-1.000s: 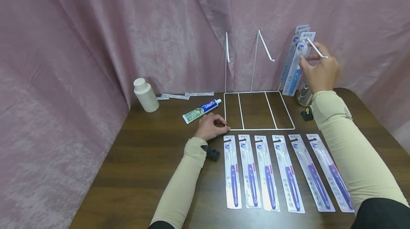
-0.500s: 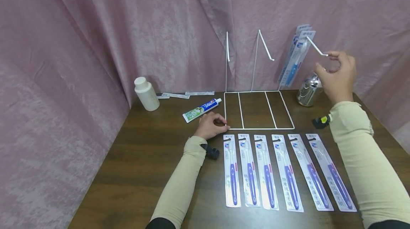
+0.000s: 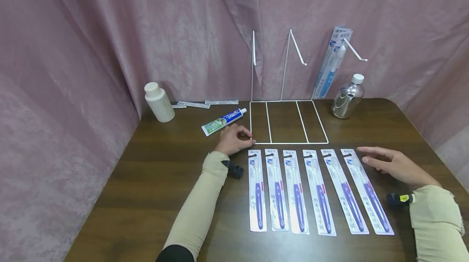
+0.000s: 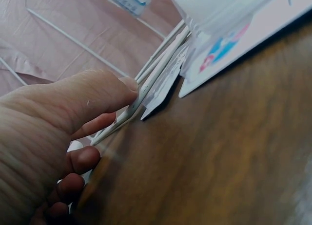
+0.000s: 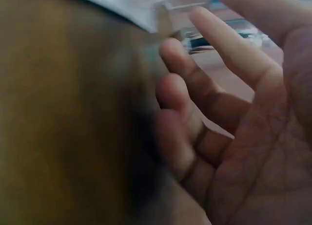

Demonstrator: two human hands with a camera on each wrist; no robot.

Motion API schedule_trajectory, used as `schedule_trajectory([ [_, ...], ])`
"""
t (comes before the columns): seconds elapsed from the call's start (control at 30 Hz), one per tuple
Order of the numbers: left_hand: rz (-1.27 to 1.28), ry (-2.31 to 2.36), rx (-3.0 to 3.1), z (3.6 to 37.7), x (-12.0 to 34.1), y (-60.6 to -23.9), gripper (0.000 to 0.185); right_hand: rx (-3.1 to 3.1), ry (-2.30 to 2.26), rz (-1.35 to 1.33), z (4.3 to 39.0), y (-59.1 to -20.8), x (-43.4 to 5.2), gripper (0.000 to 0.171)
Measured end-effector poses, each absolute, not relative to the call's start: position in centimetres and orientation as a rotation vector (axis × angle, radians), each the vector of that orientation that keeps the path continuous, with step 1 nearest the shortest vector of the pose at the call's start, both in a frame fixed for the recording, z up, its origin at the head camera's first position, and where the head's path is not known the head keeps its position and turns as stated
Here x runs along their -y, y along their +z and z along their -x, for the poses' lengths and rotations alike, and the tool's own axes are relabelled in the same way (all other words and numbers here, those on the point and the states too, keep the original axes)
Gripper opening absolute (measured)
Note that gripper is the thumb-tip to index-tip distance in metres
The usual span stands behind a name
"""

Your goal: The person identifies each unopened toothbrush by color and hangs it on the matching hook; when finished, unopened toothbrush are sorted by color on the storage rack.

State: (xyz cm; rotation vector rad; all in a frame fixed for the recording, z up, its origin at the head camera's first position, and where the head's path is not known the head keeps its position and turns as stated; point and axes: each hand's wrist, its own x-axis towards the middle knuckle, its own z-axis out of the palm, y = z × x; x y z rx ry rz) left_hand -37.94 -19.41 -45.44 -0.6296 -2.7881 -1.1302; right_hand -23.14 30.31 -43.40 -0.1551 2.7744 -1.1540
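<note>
From the head view, the left hand (image 3: 234,139) sits at the front left corner of the white wire rack (image 3: 288,143), fingers curled in at the base wire. The left wrist view shows what that one cannot: the thumb (image 4: 105,91) pressing flat on the wire and the fingers tucked under it, so the hand grips the rack's corner, with the top of the nearest toothpaste-brush pack just beside it.

The right hand (image 3: 393,165) hovers low over the desk (image 3: 154,188), fingers loosely spread and holding nothing, fingertips at the upper end of the outermost toothbrush pack (image 3: 367,190). The right wrist view is blurred; it shows only the relaxed palm.

Six toothbrush packs lie side by side along the rack's front edge. More packs (image 3: 331,62) hang on the rack's right hook (image 3: 354,50); the other two hooks are bare.

A white bottle (image 3: 158,101), toothpaste tube (image 3: 223,121) and silver bottle (image 3: 346,97) stand farther back. Open desk lies left of the left arm.
</note>
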Motion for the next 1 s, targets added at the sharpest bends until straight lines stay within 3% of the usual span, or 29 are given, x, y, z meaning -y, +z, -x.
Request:
schedule_trajectory([
  [0.73, 0.632, -1.104, 2.781, 37.69, 19.48, -44.83, 0.023, -2.951, -1.035, 0.296, 22.76, -44.6, -29.55, 0.043],
  [1.0, 0.596, -1.118, 2.791, 37.6, 19.33, -45.05, 0.022, -2.911, -1.078, 0.214, 22.67, -43.77, -29.66, 0.051],
])
